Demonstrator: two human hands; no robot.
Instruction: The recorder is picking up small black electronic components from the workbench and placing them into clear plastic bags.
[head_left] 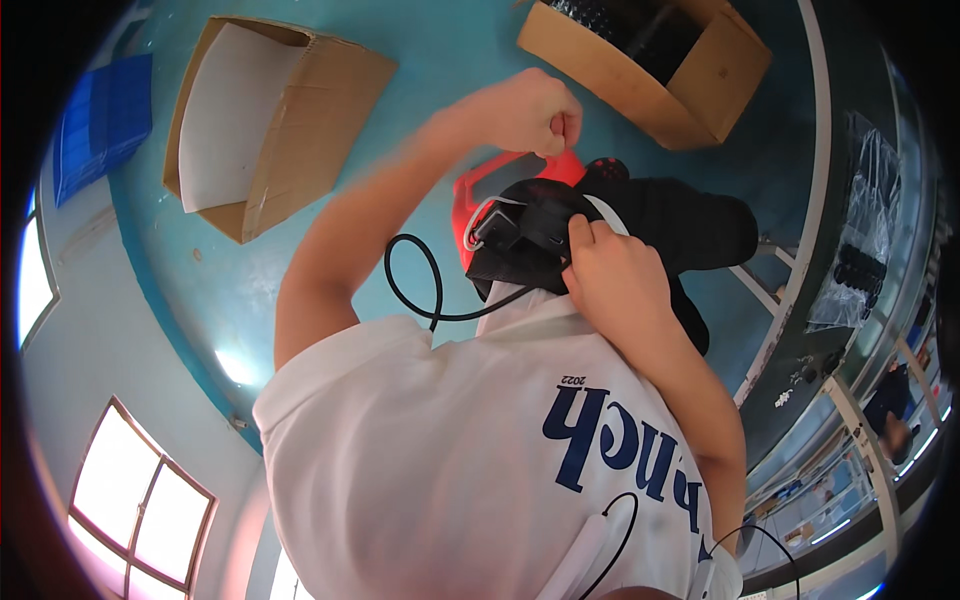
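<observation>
Left hand [535, 110] is fisted above the red device [480, 195]; right hand [610, 275] pinches the black pouch [650, 230] at chest height. Advisable: steady the pouch, keep the black cable [410, 280] slack.

The supporting surface is a teal painted floor [400, 40]. Two open cardboard boxes rest directly on it: one [275, 120] at the upper left, containing a white sheet, and one [650, 65] at the upper right, holding dark contents. A blue flat item [100, 120] lies near the left edge.
</observation>
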